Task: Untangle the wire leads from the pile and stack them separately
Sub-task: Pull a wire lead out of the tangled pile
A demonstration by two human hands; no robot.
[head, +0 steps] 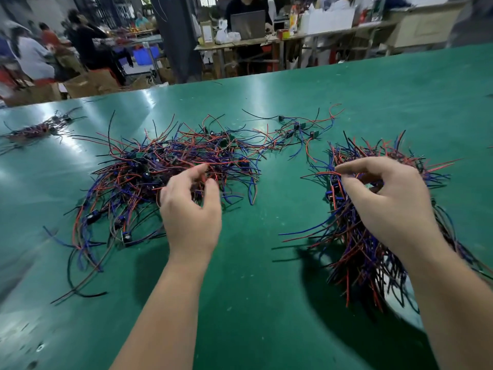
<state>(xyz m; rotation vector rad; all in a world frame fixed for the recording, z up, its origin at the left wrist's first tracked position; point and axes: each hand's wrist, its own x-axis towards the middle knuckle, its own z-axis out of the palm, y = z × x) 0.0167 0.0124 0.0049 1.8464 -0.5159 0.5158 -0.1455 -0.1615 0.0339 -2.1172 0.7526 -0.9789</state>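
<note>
Green counter (253,276). Tangled pile of red, blue and black wire leads (149,169) at left; left hand (190,209) curled into it, grip unclear. Right hand (386,193) pinches a red wire lead (324,173) over the separate wire stack (357,252) at right.

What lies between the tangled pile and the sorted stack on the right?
Mostly bare green table in the head view; farther back, a thin trail of loose leads with small boards runs from the pile toward the stack.

Tangled pile (170,166) lay left on your table (266,289), stack (373,236) right. Loose leads (296,129) sat behind, between them. Small bundle (40,128) lay far left, well apart.
</note>
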